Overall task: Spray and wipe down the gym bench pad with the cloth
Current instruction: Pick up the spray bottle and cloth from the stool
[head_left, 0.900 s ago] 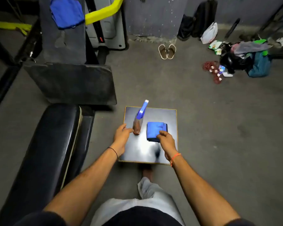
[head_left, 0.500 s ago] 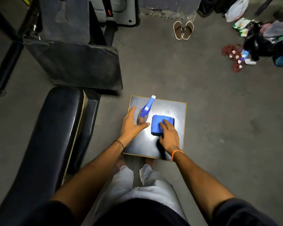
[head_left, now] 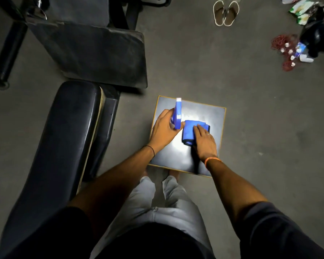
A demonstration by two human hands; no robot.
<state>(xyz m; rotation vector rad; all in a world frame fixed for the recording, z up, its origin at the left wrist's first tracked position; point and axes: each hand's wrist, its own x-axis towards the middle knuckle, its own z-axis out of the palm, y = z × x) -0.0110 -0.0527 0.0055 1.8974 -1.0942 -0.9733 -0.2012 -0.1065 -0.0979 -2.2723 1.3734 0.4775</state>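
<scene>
A spray bottle (head_left: 178, 114) with a blue trigger head stands on a small square stool (head_left: 211, 116) with a shiny dark top. My left hand (head_left: 164, 128) wraps round the bottle's body. Right beside it lies a folded blue cloth (head_left: 190, 130), and my right hand (head_left: 204, 142) rests on it with its fingers laid over the top; whether they grip it I cannot tell. The black gym bench pad (head_left: 64, 139) runs along the left, a short way from the stool.
A second, worn black pad (head_left: 94, 53) on a machine frame stands beyond the bench. A pair of sandals (head_left: 225, 13) sits on the concrete floor at the top. Bags, wrappers and red bands (head_left: 284, 51) lie at the top right. My legs are below the stool.
My left hand has closed round the spray bottle, where before it was only reaching beside it. My right hand has slid further onto the cloth. The camera has tilted down and closer.
</scene>
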